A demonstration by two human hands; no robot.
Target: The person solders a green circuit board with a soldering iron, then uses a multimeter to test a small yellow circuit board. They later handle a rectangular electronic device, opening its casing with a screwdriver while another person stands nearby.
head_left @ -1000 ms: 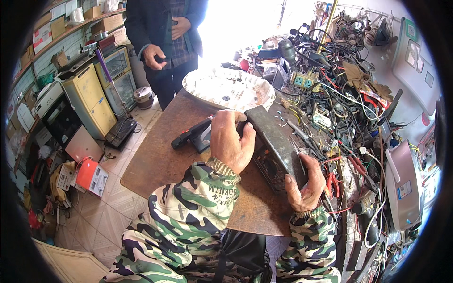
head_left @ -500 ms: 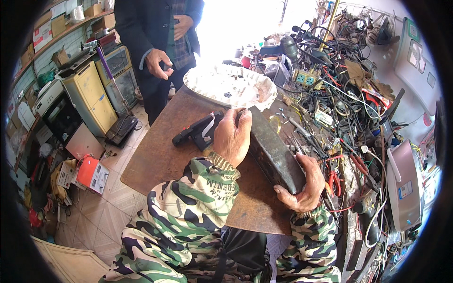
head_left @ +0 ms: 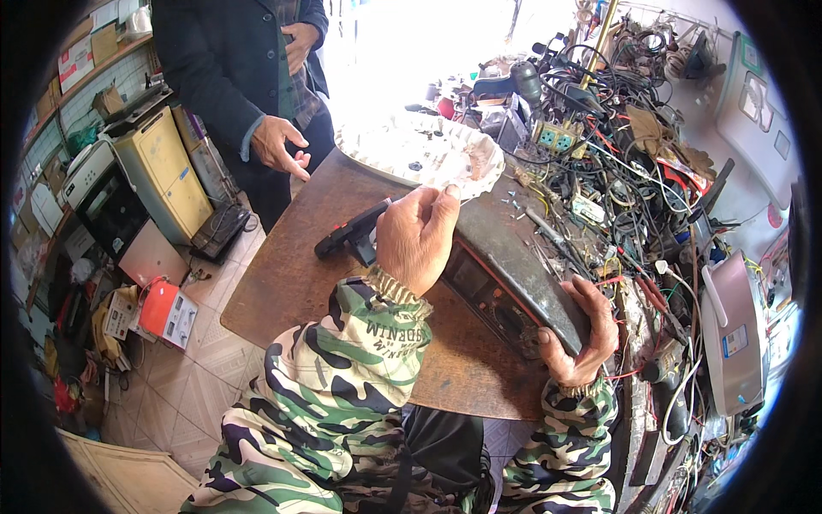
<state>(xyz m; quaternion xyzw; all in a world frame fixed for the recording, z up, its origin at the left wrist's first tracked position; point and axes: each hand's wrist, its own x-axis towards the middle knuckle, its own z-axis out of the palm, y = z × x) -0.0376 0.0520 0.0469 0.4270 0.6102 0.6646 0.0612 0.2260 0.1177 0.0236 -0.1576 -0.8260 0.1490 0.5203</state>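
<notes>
A long dark box-shaped device point(head_left: 520, 257), scuffed on top, stands on the brown wooden table point(head_left: 282, 265). Its side toward me shows a panel with an orange-red line and small parts. My right hand point(head_left: 582, 334) grips the near end, thumb on the panel side and fingers over the far side. At the device's other end my left hand point(head_left: 417, 236) is closed in a pinch, fingertips together; whatever they hold is hidden. Partly behind that hand lies a black handheld tool point(head_left: 347, 238) with a red mark.
A white scalloped tray point(head_left: 377, 141) with small dark bits sits at the table's far end. Another person point(head_left: 248, 94) stands beyond the table's left side. Tangled cables point(head_left: 608, 163), pliers and loose parts crowd the right. An orange-and-white box-shaped unit point(head_left: 167, 313) stands on the floor.
The device has tilted so its panel side now shows toward me. My right hand has moved slightly right with it, my left slightly left. The other person has shifted left.
</notes>
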